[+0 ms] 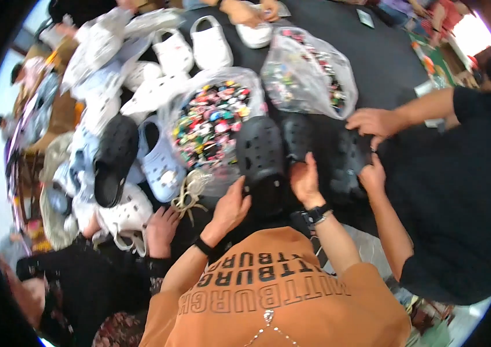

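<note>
My left hand (231,205), with a black band on the wrist, grips the heel end of a large black perforated clog (260,151) on the dark table. My right hand (305,178), with a black watch on the wrist, holds the heel of a second black clog (297,136) just to its right. My orange shirt fills the lower middle of the view. A clear bag of colourful small charms (216,118) lies just left of the first clog.
A person in black at right has both hands on another black clog (349,159). A black-sleeved hand (161,230) rests by a white clog (127,214). White clogs, a light blue clog (161,168), a black clog (115,156) and another charm bag (309,69) crowd the table.
</note>
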`<state>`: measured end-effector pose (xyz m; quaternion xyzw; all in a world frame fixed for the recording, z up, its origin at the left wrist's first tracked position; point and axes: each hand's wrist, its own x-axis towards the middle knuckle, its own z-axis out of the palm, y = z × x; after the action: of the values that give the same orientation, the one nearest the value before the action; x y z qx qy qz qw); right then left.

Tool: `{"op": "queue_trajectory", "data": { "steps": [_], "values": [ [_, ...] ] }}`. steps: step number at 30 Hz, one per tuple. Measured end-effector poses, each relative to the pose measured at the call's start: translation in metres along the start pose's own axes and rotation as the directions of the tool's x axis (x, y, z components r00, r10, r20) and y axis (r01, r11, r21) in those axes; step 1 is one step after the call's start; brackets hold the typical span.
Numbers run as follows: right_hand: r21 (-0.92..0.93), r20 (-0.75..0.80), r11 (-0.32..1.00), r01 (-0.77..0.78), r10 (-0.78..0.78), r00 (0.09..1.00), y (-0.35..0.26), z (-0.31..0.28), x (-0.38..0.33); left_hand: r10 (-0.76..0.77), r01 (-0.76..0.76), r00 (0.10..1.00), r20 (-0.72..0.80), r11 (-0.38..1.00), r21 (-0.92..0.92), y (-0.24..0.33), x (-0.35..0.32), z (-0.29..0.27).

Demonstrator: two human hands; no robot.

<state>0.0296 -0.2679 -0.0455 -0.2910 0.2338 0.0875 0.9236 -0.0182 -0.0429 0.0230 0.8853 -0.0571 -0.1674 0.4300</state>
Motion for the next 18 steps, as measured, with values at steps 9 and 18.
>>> {"op": "queue_trajectory", "data": {
  "steps": [9,18],
  "values": [
    [-0.024,0.022,1.0,0.016,-0.015,1.0,0.003,0.016,-0.004,-0.049,0.049,0.999,-0.012,0.998,0.027,-0.003,-0.007,-0.001],
    [0.021,-0.021,0.999,0.042,-0.041,0.999,0.0,0.026,-0.009,-0.021,0.021,1.0,-0.011,1.0,0.013,-0.005,-0.005,0.0]
  ]
}}
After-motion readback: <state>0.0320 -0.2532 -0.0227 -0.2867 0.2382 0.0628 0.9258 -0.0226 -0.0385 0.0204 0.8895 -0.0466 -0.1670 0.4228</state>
